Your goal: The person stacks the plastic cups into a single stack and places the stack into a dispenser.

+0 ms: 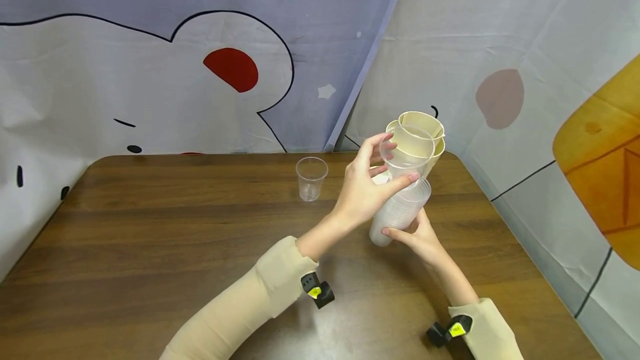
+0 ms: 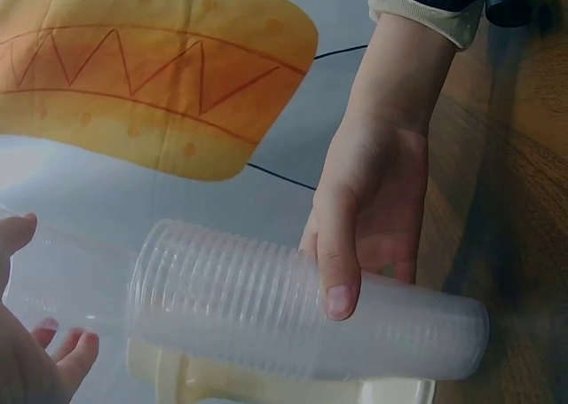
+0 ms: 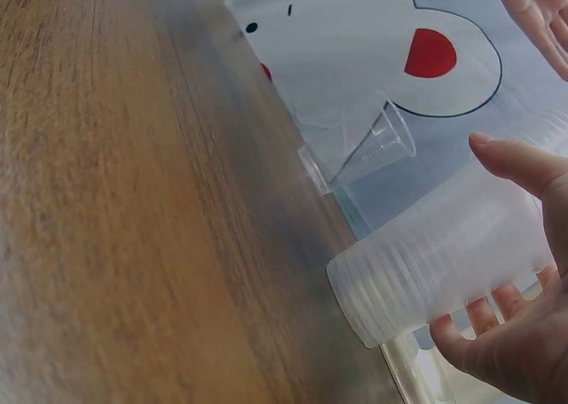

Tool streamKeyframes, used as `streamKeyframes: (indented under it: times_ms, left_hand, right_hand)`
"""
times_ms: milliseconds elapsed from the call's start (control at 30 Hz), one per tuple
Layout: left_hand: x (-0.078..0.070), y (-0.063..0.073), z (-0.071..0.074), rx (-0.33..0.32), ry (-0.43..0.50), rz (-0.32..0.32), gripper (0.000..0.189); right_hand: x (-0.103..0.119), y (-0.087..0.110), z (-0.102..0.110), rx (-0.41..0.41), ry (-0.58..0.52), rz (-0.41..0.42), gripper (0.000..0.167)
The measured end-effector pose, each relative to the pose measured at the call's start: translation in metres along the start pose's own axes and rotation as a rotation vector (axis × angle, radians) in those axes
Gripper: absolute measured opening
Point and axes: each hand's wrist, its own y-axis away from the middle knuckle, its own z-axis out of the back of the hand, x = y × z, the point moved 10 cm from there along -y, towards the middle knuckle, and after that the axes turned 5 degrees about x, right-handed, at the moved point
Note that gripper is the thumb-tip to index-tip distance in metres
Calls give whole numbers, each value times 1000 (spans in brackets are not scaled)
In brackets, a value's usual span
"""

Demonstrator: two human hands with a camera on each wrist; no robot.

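My right hand grips a tall stack of nested clear plastic cups from below, thumb along its side. The stack tilts, its mouth end toward my left hand. At that end, my left hand holds a single clear plastic cup between thumb and fingers. This cup sticks out beyond the stack's ribbed rims, and its base overlaps the stack's mouth in the head view. Another clear cup stands upright alone on the table, left of my hands.
Cream-coloured cups or containers stand behind my hands at the table's back right, partly hidden by the clear cup. The brown wooden table meets a printed cloth backdrop along its back and right side.
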Motion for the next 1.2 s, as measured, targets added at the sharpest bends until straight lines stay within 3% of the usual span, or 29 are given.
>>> streamKeyframes:
  times_ms: [633, 900, 1200]
  left_hand:
    - [14, 0, -12, 32, -42, 20, 70]
    - [22, 2, -11, 24, -123, 65, 69]
    - [28, 3, -13, 58, -166, 103, 69]
  right_hand:
    - [0, 2, -1, 0, -18, 1, 79]
    - [2, 1, -5, 23, -34, 9, 81]
    - [5, 1, -6, 22, -42, 21, 78]
